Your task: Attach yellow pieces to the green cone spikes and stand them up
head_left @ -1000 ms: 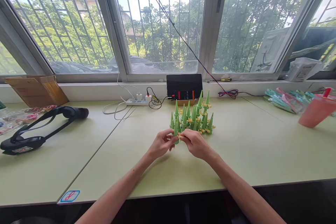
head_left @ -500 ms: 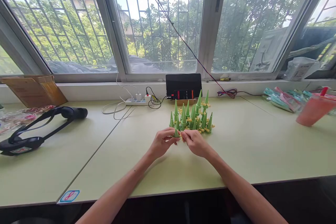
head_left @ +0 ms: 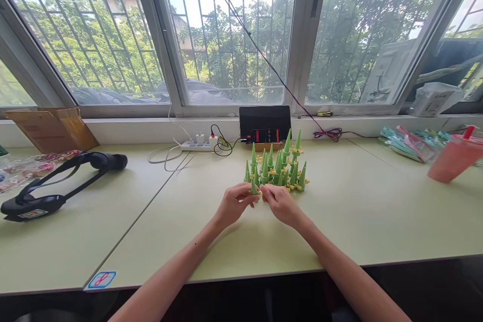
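Note:
My left hand [head_left: 234, 204] pinches a small green cone-shaped piece [head_left: 253, 188] with its tip pointing up. Close to its right side, my right hand [head_left: 278, 202] has its fingers pressed together beside a small yellow bit on the cone; what those fingertips hold, if anything, is too small to make out. Just beyond both hands stands a cluster of several green cones [head_left: 278, 165] with yellow parts at their bases, upright on the table. The hands partly cover the front of the cluster.
Behind the cluster, a phone [head_left: 267, 135] leans on a black tablet [head_left: 264, 116]. A power strip [head_left: 196, 146] with cables lies left of them. A black headset [head_left: 33, 206] rests far left, a red drink cup [head_left: 455, 157] and plastic-wrapped items [head_left: 405, 143] far right.
The fingers have shifted slightly, and a yellow bit beside the held cone shows more clearly. The whole view has moved a little; the cluster stands as before.

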`<state>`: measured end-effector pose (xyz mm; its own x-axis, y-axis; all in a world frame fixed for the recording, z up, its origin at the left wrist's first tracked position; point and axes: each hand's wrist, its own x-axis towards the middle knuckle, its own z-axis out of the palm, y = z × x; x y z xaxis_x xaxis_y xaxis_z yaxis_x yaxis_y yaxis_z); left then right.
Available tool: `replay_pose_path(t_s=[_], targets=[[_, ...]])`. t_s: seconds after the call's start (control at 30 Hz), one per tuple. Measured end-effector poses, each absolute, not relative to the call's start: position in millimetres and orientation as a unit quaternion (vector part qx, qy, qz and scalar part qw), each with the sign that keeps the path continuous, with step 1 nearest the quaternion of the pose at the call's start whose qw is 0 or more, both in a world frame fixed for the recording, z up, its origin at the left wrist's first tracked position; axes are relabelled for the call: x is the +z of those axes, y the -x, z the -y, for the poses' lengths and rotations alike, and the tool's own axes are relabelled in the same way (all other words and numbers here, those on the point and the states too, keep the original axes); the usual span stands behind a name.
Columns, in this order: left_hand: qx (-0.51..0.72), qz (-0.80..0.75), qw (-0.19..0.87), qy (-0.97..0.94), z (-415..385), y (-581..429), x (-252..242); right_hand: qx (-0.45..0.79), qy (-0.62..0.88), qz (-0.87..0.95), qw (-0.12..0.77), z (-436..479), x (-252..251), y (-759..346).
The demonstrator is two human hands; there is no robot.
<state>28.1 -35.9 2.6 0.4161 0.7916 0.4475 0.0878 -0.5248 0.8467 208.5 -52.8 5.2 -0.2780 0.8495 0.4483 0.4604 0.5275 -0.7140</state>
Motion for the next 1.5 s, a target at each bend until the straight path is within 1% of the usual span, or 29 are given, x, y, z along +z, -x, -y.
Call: replay_pose_path(t_s=[0.2, 0.43, 0.7, 0.93, 1.1, 1.17, 1.4, 1.5], targets=[[0.444, -0.294, 0.474, -0.701, 35.6, -26.3, 6.2, 0.201, 0.396, 0.78, 0.44, 55.3, 7.6, -210.7], [0.42, -0.292, 0.512, -0.691, 38.2, -24.6, 11.6, 0.18, 0.377, 0.798, 0.435, 53.2, 4.8, -212.3], [0.406, -0.3, 0.509, -0.697, 39.3, -23.5, 12.0, 0.151, 0.391, 0.813, 0.404, 53.3, 1.0, -212.6], [0.428, -0.289, 0.476, -0.712, 37.2, -24.9, 4.9, 0.174, 0.407, 0.807, 0.392, 53.7, 1.7, -211.0], [0.446, -0.291, 0.399, -0.746, 38.2, -26.1, 0.6, 0.234, 0.412, 0.782, 0.405, 55.0, 6.6, -209.7], [0.444, -0.286, 0.365, -0.766, 39.5, -26.2, 0.3, 0.275, 0.42, 0.767, 0.4, 54.6, 8.5, -209.9], [0.436, -0.239, 0.246, -0.832, 41.8, -24.4, -1.4, 0.551, 0.408, 0.633, 0.36, 53.7, 12.3, -213.3], [0.441, -0.238, 0.231, -0.834, 41.0, -25.0, -2.4, 0.605, 0.391, 0.59, 0.364, 53.9, 13.5, -213.2]])
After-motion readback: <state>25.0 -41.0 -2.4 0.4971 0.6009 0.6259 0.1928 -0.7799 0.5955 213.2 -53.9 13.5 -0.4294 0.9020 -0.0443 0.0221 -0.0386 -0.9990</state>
